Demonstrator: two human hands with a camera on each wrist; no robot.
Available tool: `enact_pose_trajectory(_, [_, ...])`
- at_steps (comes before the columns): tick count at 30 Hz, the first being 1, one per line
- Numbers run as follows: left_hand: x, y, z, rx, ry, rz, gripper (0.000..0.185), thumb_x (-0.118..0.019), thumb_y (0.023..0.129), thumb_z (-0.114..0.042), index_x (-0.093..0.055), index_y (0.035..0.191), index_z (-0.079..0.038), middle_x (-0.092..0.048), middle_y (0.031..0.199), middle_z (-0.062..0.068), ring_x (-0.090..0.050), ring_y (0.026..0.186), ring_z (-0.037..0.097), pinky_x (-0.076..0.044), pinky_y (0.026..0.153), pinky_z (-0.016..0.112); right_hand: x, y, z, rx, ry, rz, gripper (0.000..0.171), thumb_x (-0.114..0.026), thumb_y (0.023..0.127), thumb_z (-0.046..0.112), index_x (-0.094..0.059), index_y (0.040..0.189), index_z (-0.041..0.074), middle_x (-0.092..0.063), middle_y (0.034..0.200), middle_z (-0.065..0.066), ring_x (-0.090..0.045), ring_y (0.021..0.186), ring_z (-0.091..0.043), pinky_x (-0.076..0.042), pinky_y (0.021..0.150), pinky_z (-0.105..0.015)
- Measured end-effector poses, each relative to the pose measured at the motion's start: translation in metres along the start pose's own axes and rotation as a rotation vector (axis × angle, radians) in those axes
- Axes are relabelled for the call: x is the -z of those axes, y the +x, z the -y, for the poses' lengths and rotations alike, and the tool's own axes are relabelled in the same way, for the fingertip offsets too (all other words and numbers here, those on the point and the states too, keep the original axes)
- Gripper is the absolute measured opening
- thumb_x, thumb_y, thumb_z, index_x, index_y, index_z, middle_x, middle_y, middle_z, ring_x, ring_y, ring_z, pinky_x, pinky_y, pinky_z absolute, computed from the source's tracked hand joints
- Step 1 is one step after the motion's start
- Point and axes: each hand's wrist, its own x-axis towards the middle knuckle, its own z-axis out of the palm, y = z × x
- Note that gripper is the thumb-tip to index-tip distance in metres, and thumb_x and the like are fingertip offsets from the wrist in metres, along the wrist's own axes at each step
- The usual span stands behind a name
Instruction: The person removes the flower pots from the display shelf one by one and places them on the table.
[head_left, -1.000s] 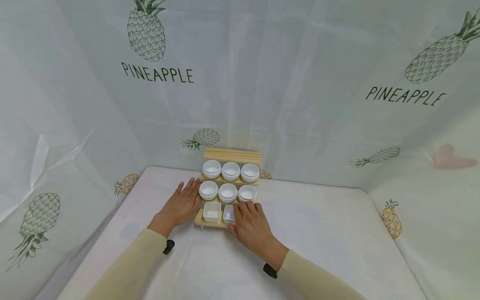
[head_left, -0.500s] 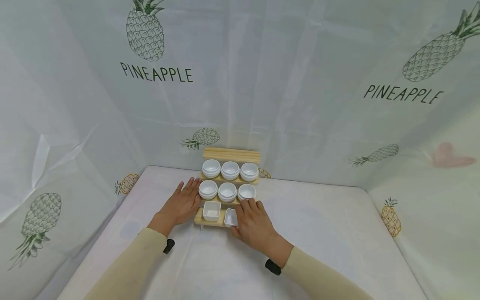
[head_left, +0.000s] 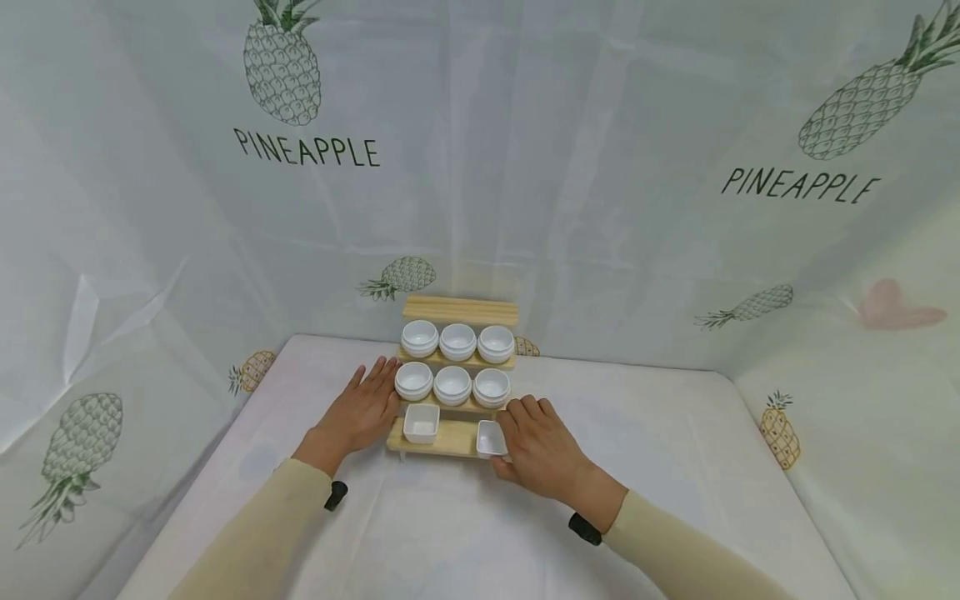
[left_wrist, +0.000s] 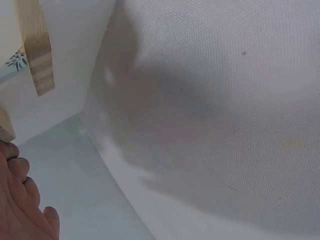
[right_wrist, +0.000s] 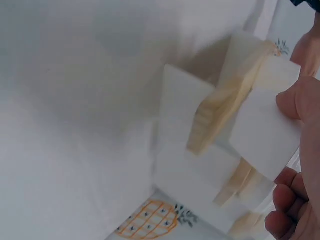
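White sheet walls printed PINEAPPLE (head_left: pixel 306 150), 6 round bowls on wooden rack (head_left: pixel 441 439), right hand (head_left: pixel 542 448) gripping square dish (head_left: pixel 491 437), left hand (head_left: pixel 362 410) flat, released beside rack.

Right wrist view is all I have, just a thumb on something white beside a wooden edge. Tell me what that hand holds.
Observer: The right hand grips a small square white dish at the right end of the bottom step of the three-step wooden rack.
Operator: Report the left hand.
Observer: The left hand lies flat on the white cloth-covered table, fingertips at the rack's left side.
Operator: List what else is on the rack.
Observer: A second square white dish sits at the bottom step's left; six round white bowls fill the two steps above, three each.
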Motion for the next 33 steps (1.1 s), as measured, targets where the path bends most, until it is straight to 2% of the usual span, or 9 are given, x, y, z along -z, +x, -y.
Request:
enact_pose_trajectory(8, [0.000,-0.002,0.001,0.002,0.012,0.009,0.061,-0.025,0.115,-0.032,-0.025,0.166,0.002,-0.024,0.174,0.017,-0.020,0.162,0.037,-0.016,0.133,0.058,-0.004,-0.029,-0.037,-0.036,-0.004,0.010,0.051,-0.075,0.088,0.050,-0.065,0.109,0.004,-0.060,0.098,-0.007,-0.051,0.088,-0.025,-0.043,0.074,-0.035])
enact_pose_trajectory(16, [0.001,-0.002,0.002,0.008,0.000,0.019,0.062,-0.025,0.115,-0.031,-0.023,0.165,0.004,-0.023,0.174,0.018,-0.019,0.163,0.038,-0.016,0.133,0.058,-0.030,-0.050,-0.066,-0.073,-0.041,0.008,0.050,-0.078,0.085,0.046,-0.065,0.104,0.002,-0.060,0.093,-0.009,-0.051,0.084,-0.026,-0.042,0.071,-0.035])
enact_pose_trajectory(25, [0.003,0.000,0.001,0.004,-0.015,0.013,0.061,-0.027,0.115,-0.029,-0.024,0.165,0.005,-0.023,0.174,0.019,-0.019,0.162,0.038,-0.017,0.133,0.058,-0.057,-0.054,-0.083,-0.087,-0.062,0.055,0.049,-0.080,0.087,0.044,-0.066,0.105,0.000,-0.060,0.093,-0.010,-0.050,0.084,-0.026,-0.044,0.072,-0.035])
enact_pose_trajectory(33, [0.006,0.000,-0.002,0.002,-0.027,0.027,0.061,-0.027,0.115,-0.029,-0.024,0.165,0.004,-0.023,0.174,0.019,-0.019,0.162,0.038,-0.018,0.133,0.057,-0.066,-0.055,-0.095,-0.078,-0.076,0.078,0.049,-0.080,0.086,0.043,-0.067,0.105,0.000,-0.059,0.093,-0.010,-0.050,0.082,-0.026,-0.046,0.071,-0.036])
